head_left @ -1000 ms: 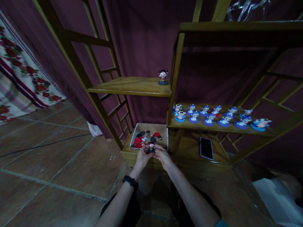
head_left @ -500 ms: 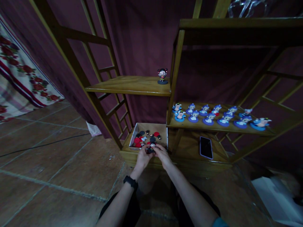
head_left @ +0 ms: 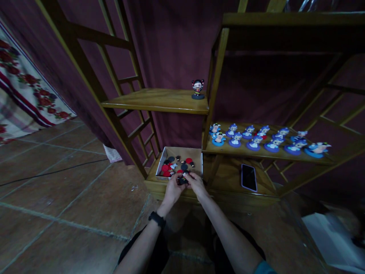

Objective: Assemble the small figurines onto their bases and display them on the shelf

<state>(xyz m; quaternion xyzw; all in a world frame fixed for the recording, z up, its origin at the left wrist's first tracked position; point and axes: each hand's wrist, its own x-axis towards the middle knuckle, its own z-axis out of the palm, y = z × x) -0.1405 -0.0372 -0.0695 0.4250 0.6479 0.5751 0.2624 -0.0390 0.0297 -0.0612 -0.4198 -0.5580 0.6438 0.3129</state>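
Note:
A small black-haired figurine [head_left: 185, 176] on a dark round base is held between both hands, over the front edge of a shallow cardboard box [head_left: 200, 156]. My left hand [head_left: 173, 189] grips it around the base from the left. My right hand [head_left: 197, 185] has its fingers closed on the figurine from the right. Inside the box lie several loose figurine parts, with red discs [head_left: 165, 168] and dark discs [head_left: 184, 167] among them. A similar finished-looking figurine [head_left: 197, 88] stands upright on the upper left shelf.
Several blue and purple figurines [head_left: 254, 143] stand in two rows on the right shelf [head_left: 322, 158]. A phone [head_left: 249, 177] lies on the lower board. Wooden posts [head_left: 216, 72] frame the unit. A thin cable [head_left: 57, 174] crosses the tiled floor at left.
The figurine in my hands has tilted, so its face shows less. Both hands stay in nearly the same place. The camera view has shifted slightly.

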